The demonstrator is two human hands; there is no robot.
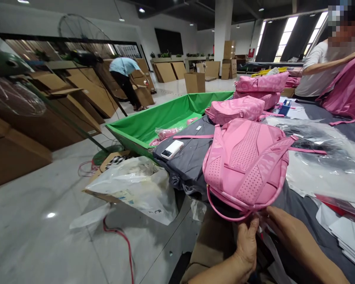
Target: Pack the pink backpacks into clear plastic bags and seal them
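We note the pink backpack (pixel 245 157) lying on the surface (pixel 191 159), straps up, directly ahead of our fingers, its long axis running away from us and its near edge just overhanging our lap. Both hands meet that edge: the left hand (pixel 246 244) sits close under its middle, the right hand (pixel 288 228) under its right-hand part, so we judge neither clearly nearer. The fingers of both are bent inward, tips close together, with a bit of clear plastic (pixel 262 225) between; we cannot tell whether they are clasping the edge, the plastic or nothing. A thin pink loop (pixel 217 209) hangs along the near edge, left of our fingers. The surface is covered in dark cloth. Left of the backpack we record a small white device (pixel 173 149); right, clear plastic sheets (pixel 331 157) and, nearer us, white papers (pixel 350 232). Beyond lie other pink bags (pixel 239 109) and a blue tape dispenser (pixel 284 107). A green bin (pixel 136 123) stands past the left edge, wrapped pink bundles inside. On the floor (pixel 62 248) we see a white plastic bag (pixel 136 183) and, farther left, leaning cardboard (pixel 14 154). A co-worker in a white shirt (pixel 312 75) handles another pink backpack (pixel 344 88) at right; a person in light blue (pixel 122 67) bends over a carton (pixel 144 96) in the background.
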